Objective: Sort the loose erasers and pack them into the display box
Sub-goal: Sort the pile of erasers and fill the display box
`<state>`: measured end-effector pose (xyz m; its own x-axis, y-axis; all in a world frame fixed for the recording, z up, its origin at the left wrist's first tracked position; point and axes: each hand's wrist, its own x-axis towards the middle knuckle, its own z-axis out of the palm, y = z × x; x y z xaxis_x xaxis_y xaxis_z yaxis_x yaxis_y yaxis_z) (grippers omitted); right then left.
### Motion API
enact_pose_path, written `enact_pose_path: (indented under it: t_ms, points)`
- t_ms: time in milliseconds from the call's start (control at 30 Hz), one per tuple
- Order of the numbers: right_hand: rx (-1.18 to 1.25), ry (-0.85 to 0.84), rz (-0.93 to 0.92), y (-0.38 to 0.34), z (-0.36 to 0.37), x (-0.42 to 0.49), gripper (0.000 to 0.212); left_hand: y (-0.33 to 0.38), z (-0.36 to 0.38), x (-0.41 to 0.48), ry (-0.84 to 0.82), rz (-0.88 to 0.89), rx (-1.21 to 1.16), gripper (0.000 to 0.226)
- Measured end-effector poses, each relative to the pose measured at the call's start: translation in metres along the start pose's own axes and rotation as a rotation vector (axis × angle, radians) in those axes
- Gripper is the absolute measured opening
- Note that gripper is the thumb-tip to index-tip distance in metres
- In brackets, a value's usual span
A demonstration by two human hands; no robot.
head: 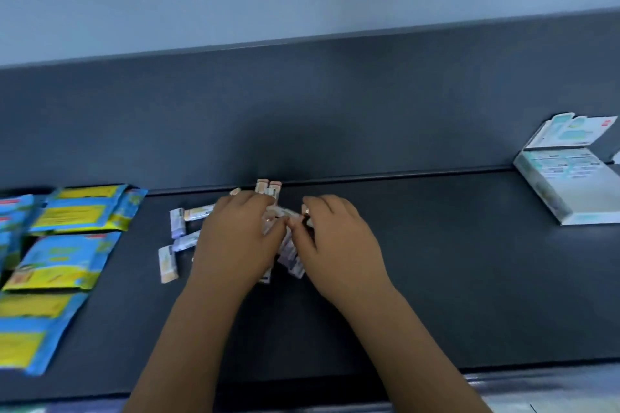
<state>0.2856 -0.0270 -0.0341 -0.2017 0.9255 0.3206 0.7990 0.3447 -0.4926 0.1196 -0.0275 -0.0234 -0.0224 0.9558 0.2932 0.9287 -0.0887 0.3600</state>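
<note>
head view: left hand (238, 238) and right hand (332, 241) both pinch-closed on bunched erasers (285, 231); loose bundle could spill before reaching far-off display box (570, 184).

Blue-yellow packets (72, 211); seemingly pale erasers (177, 222)

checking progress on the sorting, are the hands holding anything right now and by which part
Both hands, left hand and right hand, rest over the eraser pile, fingertips meeting on one wrapped eraser. The blur hides whether it is lifted, and where the grip sits.
</note>
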Motion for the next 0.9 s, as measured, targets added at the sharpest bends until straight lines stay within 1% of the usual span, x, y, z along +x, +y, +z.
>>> enact_pose_path:
  t_ms: [167,233,300,367,433,567,633,700,800,900]
  points:
    - [-0.056,-0.102,-0.023,-0.051,0.035,-0.008,0.038,-0.072,-0.025,-0.029,-0.027,-0.102,-0.031,0.035]
    - [-0.094,-0.135,-0.034,-0.063,0.044,-0.011,0.035,-0.089,-0.029,-0.039,-0.039,-0.105,-0.03,0.033]
    - [-0.118,-0.151,-0.04,-0.073,0.051,-0.013,0.032,-0.101,-0.03,-0.045,-0.038,-0.08,-0.07,0.037]
    - [-0.14,-0.157,-0.049,-0.079,0.056,-0.015,0.029,-0.111,-0.03,-0.049,-0.034,-0.058,-0.113,0.035]
    - [-0.163,-0.157,-0.054,-0.084,0.06,-0.015,0.027,-0.117,-0.029,-0.051,-0.036,-0.041,-0.151,0.028]
    - [-0.104,-0.138,-0.03,-0.092,0.064,-0.011,0.029,-0.123,-0.028,-0.051,-0.041,-0.011,-0.191,0.027]
    - [-0.051,-0.092,-0.026,-0.093,0.069,-0.006,0.032,-0.125,-0.029,-0.049,-0.052,-0.019,-0.202,0.025]
    - [-0.043,-0.05,-0.014,-0.09,0.075,0.002,0.032,-0.125,-0.032,-0.047,-0.058,-0.034,-0.202,0.026]
    - [-0.16,-0.033,0.001,-0.085,0.081,0.017,0.02,-0.119,-0.035,-0.042,-0.037,-0.038,-0.135,0.026]
    - [-0.297,-0.078,0.013,-0.085,0.08,0.026,0.01,-0.11,-0.032,-0.037,-0.037,-0.019,-0.121,0.028]
